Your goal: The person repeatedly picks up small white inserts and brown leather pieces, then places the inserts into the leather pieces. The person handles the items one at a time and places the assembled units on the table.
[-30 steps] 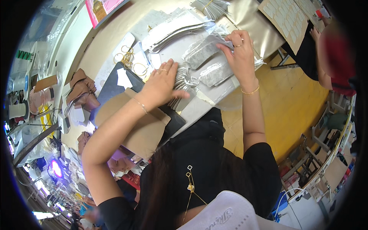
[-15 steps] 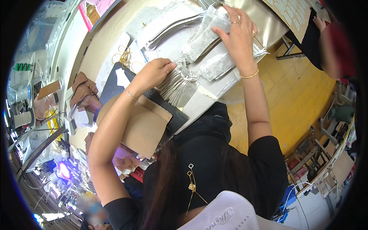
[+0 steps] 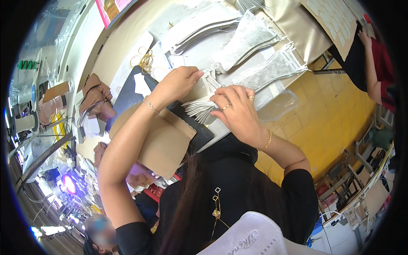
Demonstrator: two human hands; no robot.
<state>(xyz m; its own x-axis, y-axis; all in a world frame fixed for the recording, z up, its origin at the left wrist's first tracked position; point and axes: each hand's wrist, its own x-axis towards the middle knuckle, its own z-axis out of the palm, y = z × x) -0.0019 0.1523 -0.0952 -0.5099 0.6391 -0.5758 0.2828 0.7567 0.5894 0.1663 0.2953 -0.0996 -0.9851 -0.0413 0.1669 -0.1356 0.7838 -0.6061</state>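
A fanned stack of thin pale grey-white pieces (image 3: 199, 109) lies at the near edge of the table. My left hand (image 3: 180, 83) is closed at the far end of this stack, its fingertips pinched there. Over its right side my right hand (image 3: 239, 109) curls, thumb and fingers closing on the pieces. Just beyond my hands lies a lace-patterned white stack (image 3: 248, 40), and a second lace-patterned stack (image 3: 272, 68) is to its right. Another pile of plain white pieces (image 3: 199, 29) sits farther back.
Gold-handled scissors (image 3: 145, 59) lie left of the stacks. Brown cardboard (image 3: 159, 142) and a dark board (image 3: 127, 95) are by my left forearm. A clear plastic bag (image 3: 280, 105) hangs off the table's edge above the yellow floor (image 3: 314, 123). Another person's arm (image 3: 370, 63) is at far right.
My right hand has left the lace-patterned stack and come nearer and to the left, onto the fanned pieces. My left hand stays by the fan's far end. The view has shifted slightly.
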